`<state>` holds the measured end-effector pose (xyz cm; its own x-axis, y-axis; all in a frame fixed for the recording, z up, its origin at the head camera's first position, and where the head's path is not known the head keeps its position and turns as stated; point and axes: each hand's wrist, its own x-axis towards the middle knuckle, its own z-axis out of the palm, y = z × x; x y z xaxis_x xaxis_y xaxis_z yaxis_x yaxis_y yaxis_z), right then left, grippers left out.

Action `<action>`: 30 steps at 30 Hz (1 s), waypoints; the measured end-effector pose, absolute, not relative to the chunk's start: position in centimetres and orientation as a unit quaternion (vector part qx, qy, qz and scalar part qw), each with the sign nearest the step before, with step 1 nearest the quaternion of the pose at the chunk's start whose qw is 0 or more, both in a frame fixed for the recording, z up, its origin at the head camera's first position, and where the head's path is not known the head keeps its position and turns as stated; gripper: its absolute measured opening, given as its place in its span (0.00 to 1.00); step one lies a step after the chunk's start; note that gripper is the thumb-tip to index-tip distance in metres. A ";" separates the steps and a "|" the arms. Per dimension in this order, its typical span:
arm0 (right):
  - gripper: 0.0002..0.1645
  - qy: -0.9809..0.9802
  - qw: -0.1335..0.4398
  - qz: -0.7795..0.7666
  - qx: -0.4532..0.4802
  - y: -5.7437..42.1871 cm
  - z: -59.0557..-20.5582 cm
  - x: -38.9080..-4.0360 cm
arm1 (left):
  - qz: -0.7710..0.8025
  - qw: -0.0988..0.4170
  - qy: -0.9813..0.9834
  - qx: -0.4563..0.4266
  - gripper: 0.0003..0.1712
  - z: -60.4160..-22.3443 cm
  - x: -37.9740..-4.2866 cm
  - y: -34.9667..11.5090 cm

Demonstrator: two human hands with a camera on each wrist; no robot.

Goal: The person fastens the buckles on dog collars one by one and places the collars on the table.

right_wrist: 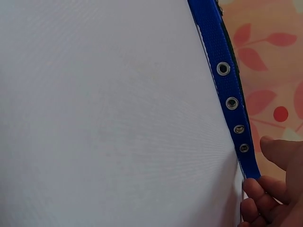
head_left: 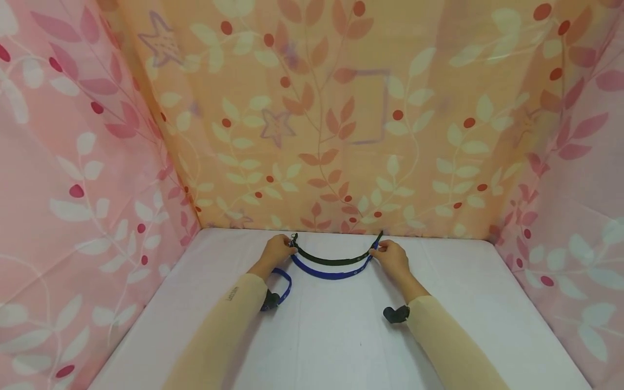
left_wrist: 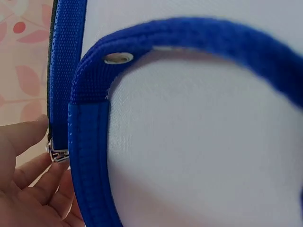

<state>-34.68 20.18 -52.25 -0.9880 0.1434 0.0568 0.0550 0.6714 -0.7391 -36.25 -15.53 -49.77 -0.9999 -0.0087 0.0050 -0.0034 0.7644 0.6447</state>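
A blue collar (head_left: 333, 275) and a dark green collar (head_left: 333, 262) sag side by side in a curve between my two hands. At the left ends, with a metal buckle (left_wrist: 57, 152), my left hand (head_left: 279, 250) pinches them between thumb and fingers. My right hand (head_left: 394, 259) holds the opposite ends; the right wrist view shows a row of metal eyelets (right_wrist: 231, 103) in the blue strap there. By my left wrist is a blue strap loop (head_left: 287, 287), large in the left wrist view with one eyelet; its far part is hidden.
Everything is over a white table (head_left: 336, 336). A flowered orange cloth wall (head_left: 322, 124) stands right behind the hands, with pink flowered cloth walls at left (head_left: 97, 179) and right (head_left: 575, 179). A dark wrist camera (head_left: 396, 314) sits on the right wrist.
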 end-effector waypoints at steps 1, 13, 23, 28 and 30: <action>0.35 -0.915 0.055 0.396 -0.056 20.1 -52.2 -34.7 | -0.342 0.005 -0.940 0.007 0.25 -49.8 -36.3 -15.5; 0.35 -0.938 0.052 0.337 -0.056 20.1 -52.5 -35.3 | -0.339 0.000 -0.939 0.054 0.18 -50.8 -37.4 -15.3; 0.20 -0.920 0.028 0.380 -0.092 20.1 -51.8 -34.7 | -0.366 0.026 -0.925 0.101 0.14 -50.3 -36.6 -15.2; 0.16 -0.917 0.032 0.382 -0.112 20.0 -51.4 -34.3 | -0.388 0.034 -0.917 0.089 0.14 -50.1 -36.1 -15.4; 0.15 -0.914 0.038 0.386 -0.118 20.0 -51.4 -34.2 | -0.395 0.041 -0.914 0.081 0.14 -50.0 -36.0 -15.4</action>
